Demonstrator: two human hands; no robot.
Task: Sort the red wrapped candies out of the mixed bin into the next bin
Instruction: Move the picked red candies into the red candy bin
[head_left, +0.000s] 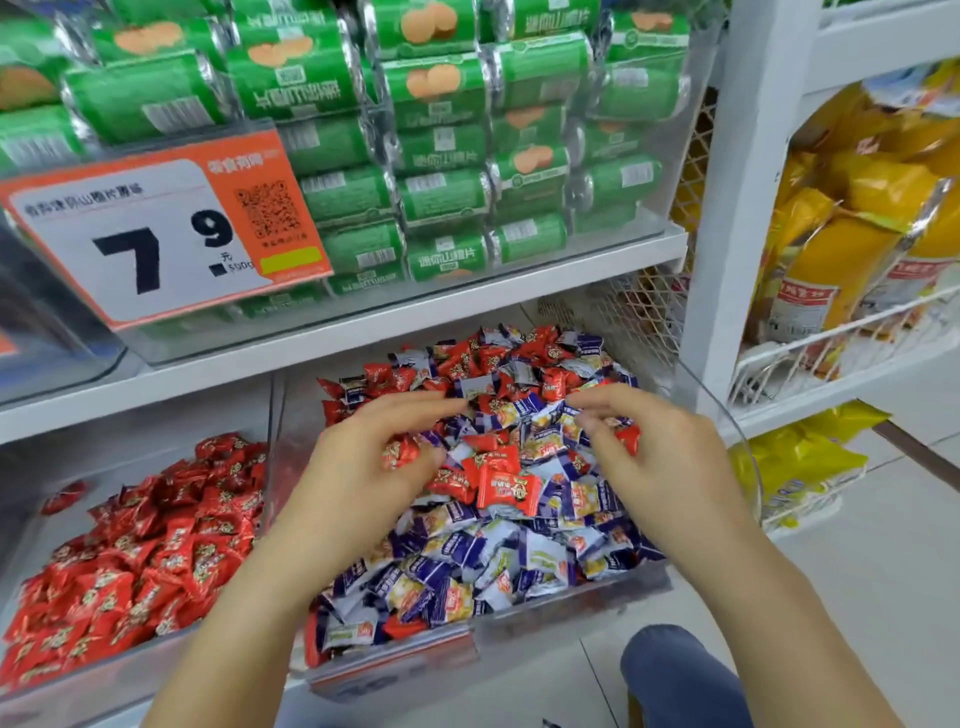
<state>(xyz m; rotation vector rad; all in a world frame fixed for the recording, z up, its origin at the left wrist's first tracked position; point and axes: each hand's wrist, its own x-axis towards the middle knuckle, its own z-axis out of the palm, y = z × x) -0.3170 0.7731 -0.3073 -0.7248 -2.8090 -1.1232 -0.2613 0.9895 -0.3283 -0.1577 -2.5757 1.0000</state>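
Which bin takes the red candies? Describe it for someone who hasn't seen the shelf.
Find the big orange price tag reading 7.9 on the upper shelf. Directly below it, on the lower shelf, sits the clear left bin. It holds only red wrappers, whereas the mixed bin beside it, under both hands, has purple-and-white ones too.

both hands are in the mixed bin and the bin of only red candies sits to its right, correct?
Not quite. The head view shows the left hand and right hand in the mixed bin as you say, but the bin of only red candies sits to its left, not its right.
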